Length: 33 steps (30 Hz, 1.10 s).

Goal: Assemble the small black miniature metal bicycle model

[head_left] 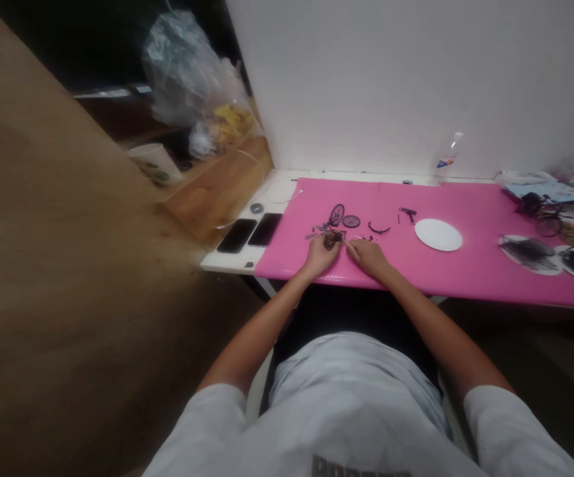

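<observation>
My left hand is closed around a small dark part of a model bicycle, held just above the pink mat. Close on its right, my right hand is pinched, its fingertips reaching the same part; whatever lies between those fingers is too small to make out. Just beyond the hands are two small spoked wheels, one tilted up and one lying flat. A curved black piece rests to their right. Farther right lies a black pistol-shaped piece.
A pink mat covers most of the white table. Two phones lie at its left end. To the right are a white plate, plates of black parts and a dark model bicycle. A clear bottle stands by the wall.
</observation>
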Motion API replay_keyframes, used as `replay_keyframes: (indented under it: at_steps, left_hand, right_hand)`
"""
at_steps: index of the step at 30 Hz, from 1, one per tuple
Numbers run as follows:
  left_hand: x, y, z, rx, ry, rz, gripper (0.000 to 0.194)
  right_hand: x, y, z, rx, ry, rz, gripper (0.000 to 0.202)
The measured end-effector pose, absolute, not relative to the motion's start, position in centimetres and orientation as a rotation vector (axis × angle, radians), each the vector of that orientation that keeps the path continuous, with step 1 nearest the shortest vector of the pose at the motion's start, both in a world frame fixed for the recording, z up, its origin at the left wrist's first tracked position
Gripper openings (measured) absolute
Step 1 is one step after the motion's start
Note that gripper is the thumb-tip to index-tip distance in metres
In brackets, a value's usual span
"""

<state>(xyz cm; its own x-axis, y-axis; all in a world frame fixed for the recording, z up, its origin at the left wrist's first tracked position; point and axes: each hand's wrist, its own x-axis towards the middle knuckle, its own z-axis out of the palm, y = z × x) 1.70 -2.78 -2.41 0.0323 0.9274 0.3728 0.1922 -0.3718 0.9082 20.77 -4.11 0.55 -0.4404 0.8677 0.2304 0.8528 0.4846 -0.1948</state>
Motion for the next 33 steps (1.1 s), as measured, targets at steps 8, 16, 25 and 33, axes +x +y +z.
replay_keyframes:
  at_steps: [8,16,25,33]
  left_hand:
    - [1.75,-2.63,-2.52,1.628,1.157,1.404,0.028]
    - [1.60,-2.40,-2.80,1.594,1.142,1.425,0.033]
    - [1.46,-2.26,-2.90,1.606,1.149,1.430,0.032]
    - [1.43,-2.22,-2.99,1.614,1.155,1.410,0.032]
  right_hand:
    - [20.54,-4.80,0.85,-1.443,-2.284,0.146,0.028]
    - [20.53,-4.42,0.23,-1.422,-2.258,0.183,0.017]
    - [20.65,-4.35,0.46,-1.435,-2.290,0.124,0.017]
    - [20.58,-4.54,0.83,-1.486,-2.300,0.132,0.018]
